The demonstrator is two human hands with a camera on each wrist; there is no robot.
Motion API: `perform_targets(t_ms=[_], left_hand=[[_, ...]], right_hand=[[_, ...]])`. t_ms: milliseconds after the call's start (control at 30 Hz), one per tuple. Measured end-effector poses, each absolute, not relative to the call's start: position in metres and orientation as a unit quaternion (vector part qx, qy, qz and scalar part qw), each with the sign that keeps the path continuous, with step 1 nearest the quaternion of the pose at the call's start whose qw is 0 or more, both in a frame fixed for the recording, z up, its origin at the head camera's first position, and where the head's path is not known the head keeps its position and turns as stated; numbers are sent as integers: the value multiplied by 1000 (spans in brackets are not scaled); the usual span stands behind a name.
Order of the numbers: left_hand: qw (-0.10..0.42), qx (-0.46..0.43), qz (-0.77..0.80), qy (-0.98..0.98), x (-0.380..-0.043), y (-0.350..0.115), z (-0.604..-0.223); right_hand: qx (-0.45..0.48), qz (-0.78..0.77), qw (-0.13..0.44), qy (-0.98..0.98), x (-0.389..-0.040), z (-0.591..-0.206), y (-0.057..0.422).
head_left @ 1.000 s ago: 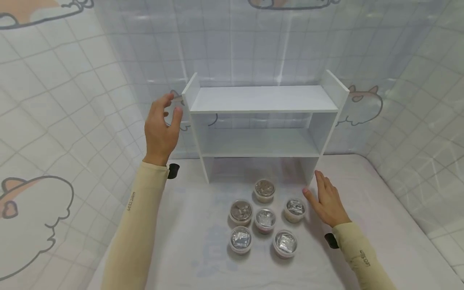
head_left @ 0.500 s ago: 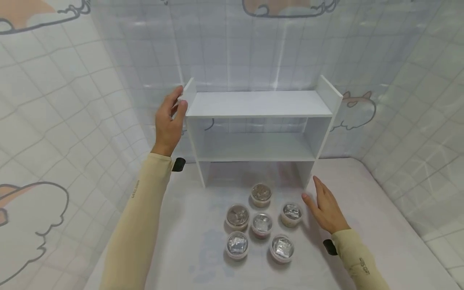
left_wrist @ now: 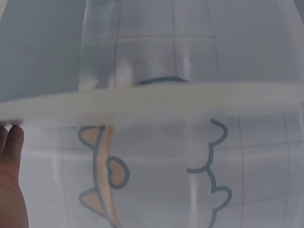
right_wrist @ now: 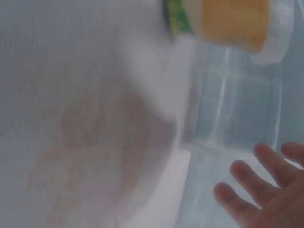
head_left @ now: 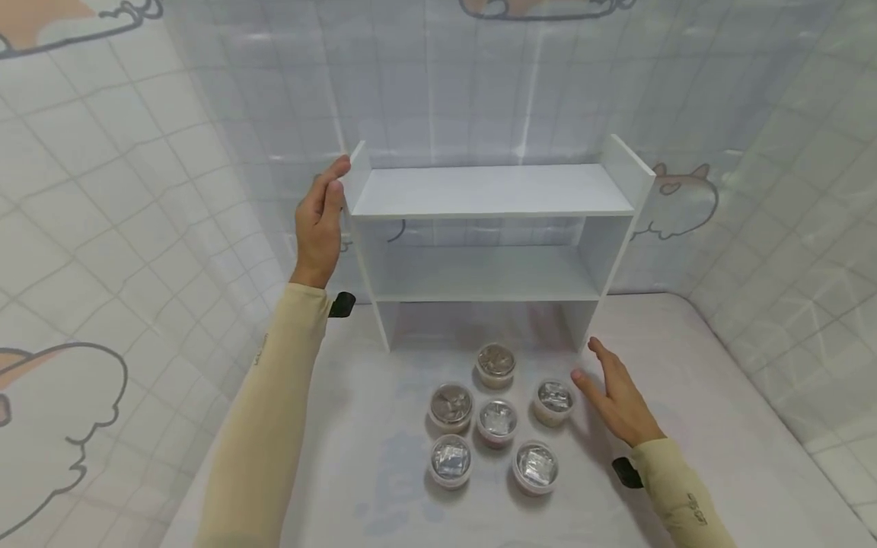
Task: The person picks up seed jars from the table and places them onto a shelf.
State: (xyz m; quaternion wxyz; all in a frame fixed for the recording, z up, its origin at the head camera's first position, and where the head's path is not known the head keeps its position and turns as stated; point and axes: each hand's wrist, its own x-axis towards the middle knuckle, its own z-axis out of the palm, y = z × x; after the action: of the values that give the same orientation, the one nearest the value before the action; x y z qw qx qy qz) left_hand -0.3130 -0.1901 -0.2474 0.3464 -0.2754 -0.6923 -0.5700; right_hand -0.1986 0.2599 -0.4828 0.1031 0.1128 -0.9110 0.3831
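Note:
A white two-tier shelf (head_left: 489,190) stands upright at the back of the table. Against its left side panel lies my left hand (head_left: 318,232), fingers nearly straight; in the left wrist view the fingertips (left_wrist: 15,133) meet the panel's edge. My right hand (head_left: 620,402) hovers low by the foot of the right side panel, thumb spread from the fingers, holding nothing. Just left of its thumb is a round lidded tub (head_left: 553,402) with a silvery packet under the lid. In the right wrist view a tub (right_wrist: 235,23) shows an orange side, its ends cut off or blurred.
Several similar tubs sit in front of the shelf, among them a brownish-topped one (head_left: 495,364) nearest it and another (head_left: 535,466) at the front. A white cloth covers the table (head_left: 370,487). Tile-patterned sheets (head_left: 479,84) hang behind and on both sides.
My left hand has moved right, from beside the shelf to against its left side panel, with its thumb closer to the fingers. My right hand has barely moved. The tubs have stayed put.

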Motion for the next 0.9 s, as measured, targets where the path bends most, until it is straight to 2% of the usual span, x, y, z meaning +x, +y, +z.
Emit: perform_targets(t_ms=[167,400,633,900], left_hand=[[341,-297,-572,-684,-316,-191,-248],[359,-309,-561,-678,-317,-190,-251],[360,-298,-571,-675,-315,-188,-250],[342,-287,-578,-683,-312,-188,-248]], right_hand=[[106,417,67,-900,-194,-485,260],[117,446,-1,-887,-189,-491,260],[170,472,-7,-865,-186,-498,261],[176,488,-31,-854,-186,-505,264]])
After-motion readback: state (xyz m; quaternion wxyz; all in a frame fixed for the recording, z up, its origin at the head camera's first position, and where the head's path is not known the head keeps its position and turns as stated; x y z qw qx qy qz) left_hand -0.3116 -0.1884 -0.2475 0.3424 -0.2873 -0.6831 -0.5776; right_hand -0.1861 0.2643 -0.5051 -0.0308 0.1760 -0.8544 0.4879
